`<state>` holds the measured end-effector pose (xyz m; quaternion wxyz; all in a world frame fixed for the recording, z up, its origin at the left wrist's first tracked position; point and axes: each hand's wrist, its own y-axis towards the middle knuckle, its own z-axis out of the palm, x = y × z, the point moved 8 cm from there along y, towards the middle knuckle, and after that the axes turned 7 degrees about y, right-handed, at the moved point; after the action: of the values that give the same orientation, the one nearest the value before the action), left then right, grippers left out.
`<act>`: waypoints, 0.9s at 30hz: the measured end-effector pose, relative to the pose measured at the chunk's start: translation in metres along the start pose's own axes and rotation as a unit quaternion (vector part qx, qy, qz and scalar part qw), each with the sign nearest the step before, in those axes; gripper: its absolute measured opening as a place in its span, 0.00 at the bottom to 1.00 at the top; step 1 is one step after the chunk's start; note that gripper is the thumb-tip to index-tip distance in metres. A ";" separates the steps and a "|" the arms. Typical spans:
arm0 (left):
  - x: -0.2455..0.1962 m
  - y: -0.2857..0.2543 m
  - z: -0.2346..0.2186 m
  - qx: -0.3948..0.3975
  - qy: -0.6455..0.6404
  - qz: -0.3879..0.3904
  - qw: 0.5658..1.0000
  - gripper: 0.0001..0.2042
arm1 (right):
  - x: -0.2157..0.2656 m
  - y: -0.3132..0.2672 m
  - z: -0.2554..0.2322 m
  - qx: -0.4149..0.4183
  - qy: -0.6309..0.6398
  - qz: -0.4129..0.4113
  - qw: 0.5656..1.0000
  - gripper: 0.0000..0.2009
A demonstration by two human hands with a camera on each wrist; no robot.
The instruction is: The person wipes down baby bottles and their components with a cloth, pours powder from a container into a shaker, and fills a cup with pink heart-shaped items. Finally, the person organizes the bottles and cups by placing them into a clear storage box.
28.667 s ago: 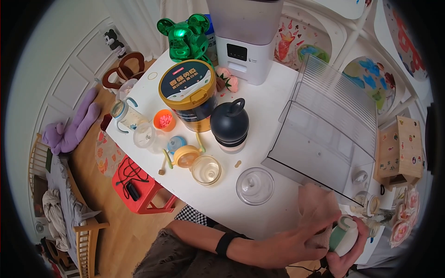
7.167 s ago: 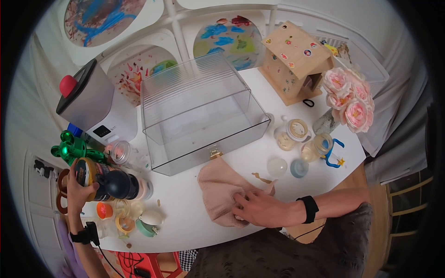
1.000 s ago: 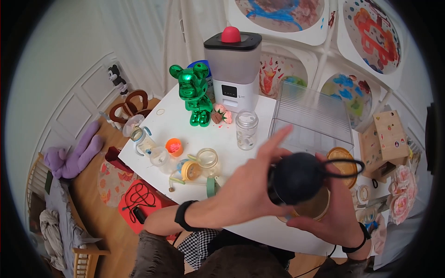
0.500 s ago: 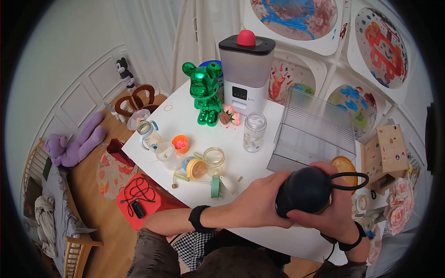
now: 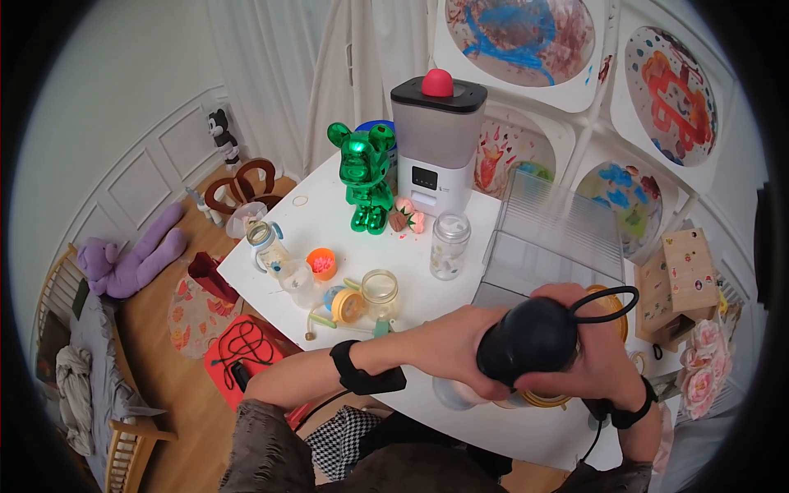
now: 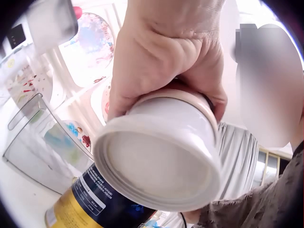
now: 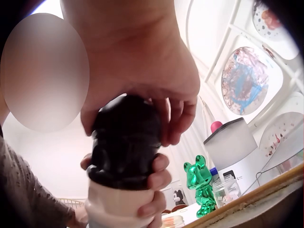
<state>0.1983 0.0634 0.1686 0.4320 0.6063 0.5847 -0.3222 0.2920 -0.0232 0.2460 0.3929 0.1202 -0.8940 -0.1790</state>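
Observation:
Both hands hold a dark-capped bottle above the table's front edge. In the head view, its black domed cap has a loop pointing right. The left hand grips from the left, the right hand from the right. The left wrist view shows the left hand round the pale body, its wide round base facing that camera. In the right wrist view, the right hand grips the black cap from above, while fingers of the left hand wrap the pale body below.
A gold-and-navy tub stands behind the hands. On the white table are a clear jar, green bear figure, dispenser, clear box, orange cup, several small bottles and a wooden house.
Since about seven seconds ago, the left hand has left the tub and the right hand the pink cloth; both now grip the bottle. The tub stands farther right, by the box.

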 end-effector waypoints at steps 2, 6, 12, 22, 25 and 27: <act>-0.003 -0.003 -0.001 0.045 0.007 -0.008 0.999 0.35 | -0.002 0.004 0.000 0.056 0.031 0.011 0.998 0.41; -0.015 -0.008 -0.009 0.000 0.035 -0.029 0.999 0.34 | 0.008 -0.001 0.002 0.153 0.083 -0.061 0.983 0.47; -0.023 -0.007 -0.023 -0.136 0.144 -0.095 0.976 0.42 | -0.026 -0.014 -0.003 -0.058 0.153 0.261 0.952 0.56; -0.009 0.015 -0.030 -0.025 0.144 -0.024 0.989 0.39 | -0.005 -0.005 -0.022 -0.061 -0.014 0.065 0.996 0.41; 0.009 0.013 -0.034 -0.005 0.087 -0.068 0.994 0.38 | 0.001 -0.012 -0.040 -0.109 0.001 0.037 0.993 0.38; 0.009 0.013 -0.040 -0.063 0.110 -0.067 0.990 0.38 | -0.005 -0.022 -0.052 -0.153 0.062 0.060 0.984 0.38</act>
<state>0.2071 0.1040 0.1788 0.3800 0.5686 0.6874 -0.2443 0.3356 -0.0531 0.2660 0.4716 0.0154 -0.8356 -0.2814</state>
